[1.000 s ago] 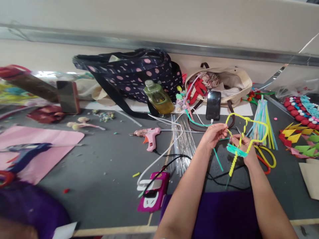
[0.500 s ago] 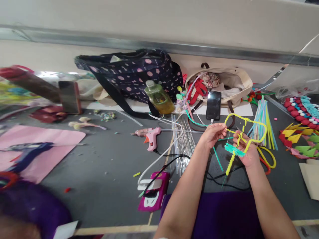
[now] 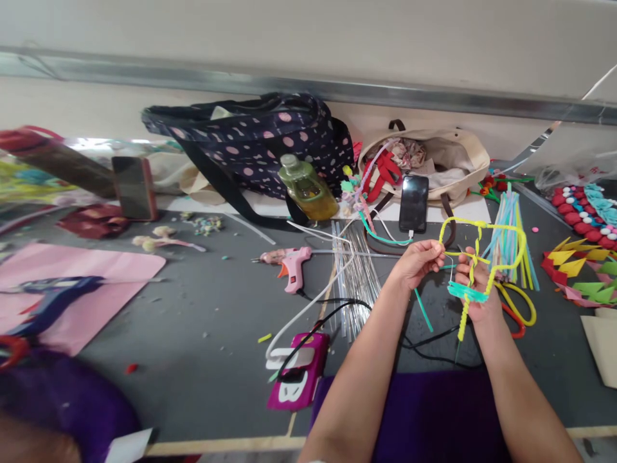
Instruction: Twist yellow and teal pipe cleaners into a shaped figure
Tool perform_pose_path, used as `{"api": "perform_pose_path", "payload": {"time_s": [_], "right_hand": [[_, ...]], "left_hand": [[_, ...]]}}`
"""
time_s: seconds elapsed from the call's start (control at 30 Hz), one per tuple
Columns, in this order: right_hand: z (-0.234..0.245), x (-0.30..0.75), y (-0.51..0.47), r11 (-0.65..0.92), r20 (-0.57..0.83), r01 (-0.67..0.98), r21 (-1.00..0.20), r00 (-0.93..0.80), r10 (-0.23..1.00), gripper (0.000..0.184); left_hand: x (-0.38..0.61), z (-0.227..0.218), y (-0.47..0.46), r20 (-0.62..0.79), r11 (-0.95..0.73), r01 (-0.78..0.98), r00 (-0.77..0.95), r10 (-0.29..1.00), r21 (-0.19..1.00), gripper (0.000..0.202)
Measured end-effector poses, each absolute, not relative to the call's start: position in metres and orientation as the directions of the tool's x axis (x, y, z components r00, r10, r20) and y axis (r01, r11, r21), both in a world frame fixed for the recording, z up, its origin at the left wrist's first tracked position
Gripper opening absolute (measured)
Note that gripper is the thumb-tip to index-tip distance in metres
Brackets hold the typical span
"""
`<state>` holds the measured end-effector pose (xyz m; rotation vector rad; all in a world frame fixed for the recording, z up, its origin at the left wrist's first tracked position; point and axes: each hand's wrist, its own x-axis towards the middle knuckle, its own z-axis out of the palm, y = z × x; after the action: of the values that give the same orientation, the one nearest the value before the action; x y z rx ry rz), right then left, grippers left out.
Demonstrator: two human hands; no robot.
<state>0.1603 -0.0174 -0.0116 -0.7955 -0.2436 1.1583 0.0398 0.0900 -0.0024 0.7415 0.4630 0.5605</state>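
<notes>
A yellow pipe-cleaner shape (image 3: 523, 244) is in both my hands above the table. It has a looped outline, a twisted middle stem and a turquoise pipe-cleaner strip (image 3: 467, 292) across its lower part. My left hand (image 3: 419, 263) pinches the left end of the yellow outline between thumb and fingers. From behind, my right hand (image 3: 479, 296) grips the shape around the stem and strip; its fingers are partly covered. Scissors (image 3: 527, 302) with yellow and red handles lie behind my right hand. Several pale blue and yellow pipe cleaners (image 3: 511, 231) lie beyond it.
A pink glue gun (image 3: 295, 267), silvery pipe cleaners (image 3: 354, 276) and a magenta power strip (image 3: 308, 379) with cords lie to the left. Behind stand a patterned bag (image 3: 260, 141), a bottle (image 3: 308, 186) and a phone (image 3: 413, 202). Another person's purple sleeve (image 3: 72, 405) shows at lower left.
Both hands have shifted slightly right with the yellow pipe-cleaner shape, which hangs more upright now. My hold on it looks the same.
</notes>
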Motion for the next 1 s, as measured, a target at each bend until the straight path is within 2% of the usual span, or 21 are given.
{"api": "perform_pose_path", "payload": {"time_s": [0.2, 0.43, 0.87, 1.0], "right_hand": [[-0.0098, 0.1577, -0.0143, 0.179, -0.23, -0.699, -0.693, 0.45, 0.863, 0.029], [-0.0111, 0.1622, -0.013, 0.11, -0.272, -0.675, -0.73, 0.434, 0.859, 0.04], [-0.0083, 0.1665, -0.0151, 0.016, -0.31, -0.683, -0.731, 0.352, 0.883, 0.037], [-0.0071, 0.1665, -0.0163, 0.056, -0.268, -0.661, -0.748, 0.378, 0.886, 0.036]], "left_hand": [[0.0419, -0.0016, 0.0869, -0.192, 0.61, -0.307, 0.765, 0.615, 0.73, 0.038], [0.0412, 0.0, 0.0854, -0.199, 0.619, -0.285, 0.78, 0.594, 0.732, 0.039], [0.04, 0.0032, 0.0851, -0.215, 0.576, -0.218, 0.779, 0.589, 0.788, 0.04], [0.0413, 0.0013, 0.0853, -0.234, 0.588, -0.221, 0.766, 0.598, 0.778, 0.037]]}}
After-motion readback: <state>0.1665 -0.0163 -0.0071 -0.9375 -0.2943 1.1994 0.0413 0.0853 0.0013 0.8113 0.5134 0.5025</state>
